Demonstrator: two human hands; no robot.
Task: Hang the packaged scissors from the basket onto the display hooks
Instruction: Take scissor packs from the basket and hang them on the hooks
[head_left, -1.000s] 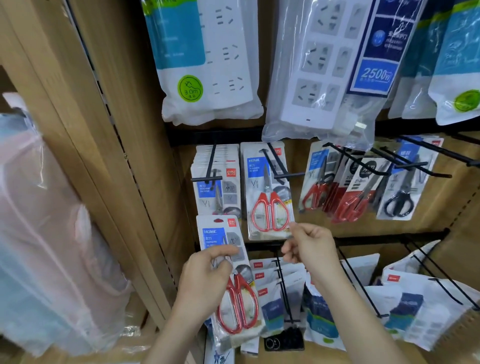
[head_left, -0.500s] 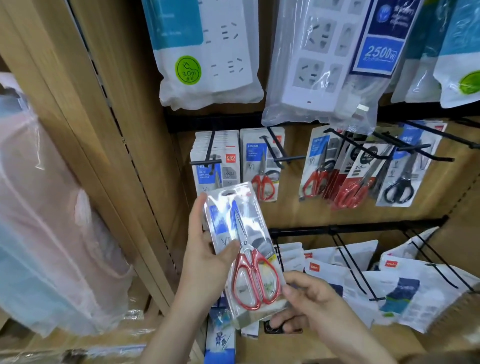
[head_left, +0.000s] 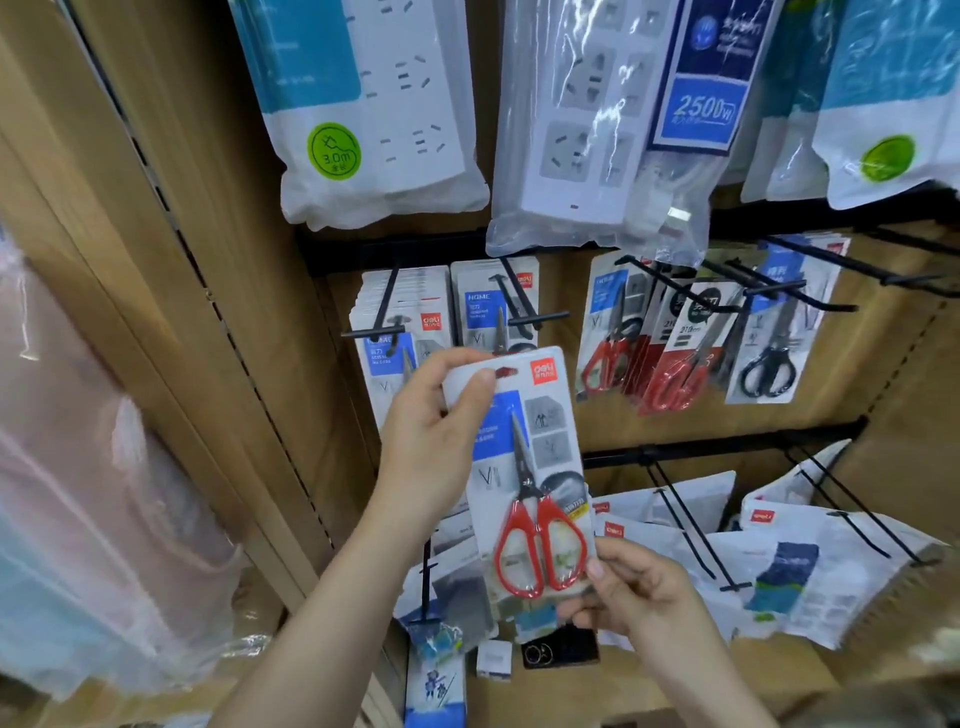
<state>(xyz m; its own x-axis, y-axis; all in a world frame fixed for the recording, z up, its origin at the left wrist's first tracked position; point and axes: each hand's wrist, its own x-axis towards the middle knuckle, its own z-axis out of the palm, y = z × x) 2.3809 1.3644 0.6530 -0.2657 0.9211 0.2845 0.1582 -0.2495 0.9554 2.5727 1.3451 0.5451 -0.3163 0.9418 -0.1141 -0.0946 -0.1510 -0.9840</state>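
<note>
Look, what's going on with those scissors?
A person is stocking a shop display. Their left hand grips the top corner of a pack of red-handled scissors, and their right hand pinches its bottom edge. The pack is held up just below a black hook that already carries a matching pack, but it is not hung yet. More scissor packs hang on hooks to the right.

Left hand (head_left: 431, 441) gripped top of scissors pack (head_left: 524, 483); right hand (head_left: 631, 592) pinched its bottom corner. Pack was upright, just below and in front of a black hook (head_left: 522, 306) carrying similar packs.
</note>
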